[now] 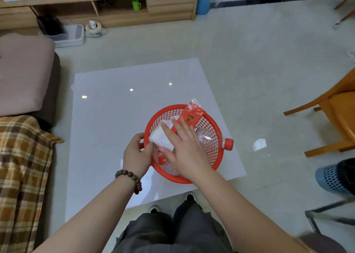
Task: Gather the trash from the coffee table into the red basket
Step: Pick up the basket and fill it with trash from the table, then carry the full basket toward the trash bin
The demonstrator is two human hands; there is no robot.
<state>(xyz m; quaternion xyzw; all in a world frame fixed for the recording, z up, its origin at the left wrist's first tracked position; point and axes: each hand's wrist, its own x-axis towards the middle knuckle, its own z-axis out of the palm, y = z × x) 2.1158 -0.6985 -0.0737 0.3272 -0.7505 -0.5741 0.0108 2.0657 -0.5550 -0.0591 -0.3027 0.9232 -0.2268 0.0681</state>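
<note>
The red basket (210, 122) stands on the white coffee table (115, 118), near its front right part. Inside it lie a clear plastic bottle (209, 137) with a red cap poking over the rim, a red wrapper (190, 114) sticking up at the back, and a white paper cup (160, 139) on its side. My left hand (135, 154) grips the basket's left rim. My right hand (182, 147) lies flat over the basket with fingers spread, resting on the cup and the bottle.
A brown sofa (23, 76) with a plaid blanket (21, 166) lines the left side. A wooden chair (334, 114) and a blue mesh bin (334, 177) stand to the right. A wooden cabinet (115, 8) runs along the far wall.
</note>
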